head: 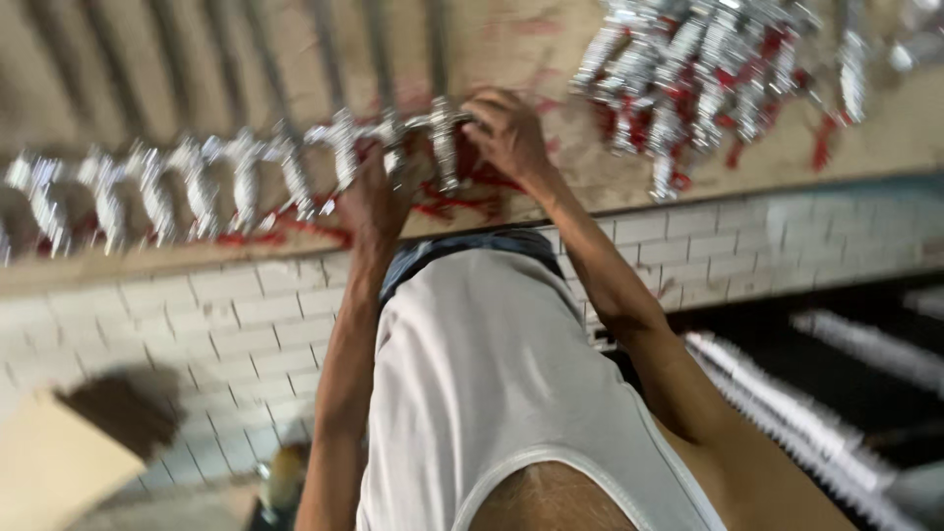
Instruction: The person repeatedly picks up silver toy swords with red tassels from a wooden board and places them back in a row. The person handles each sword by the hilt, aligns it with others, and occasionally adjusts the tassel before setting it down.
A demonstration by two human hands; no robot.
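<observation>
Both my hands work on a shiny chrome tap fitting [438, 133] at the middle of a stained workbench ledge [590, 187]. My left hand [376, 197] grips the fitting's left part, and my right hand [506, 133] closes over its right end. A row of several similar chrome fittings [197, 187] lies to the left along the ledge. Red tape or paint marks [452, 202] show under the fitting. The picture is blurred, so fine details are unclear.
A heap of chrome fittings with red pieces [698, 79] lies at the far right of the bench. White tiles [236, 324] cover the bench front. Long metal rods [787, 413] lie low at the right. A cardboard box [49, 462] stands at lower left.
</observation>
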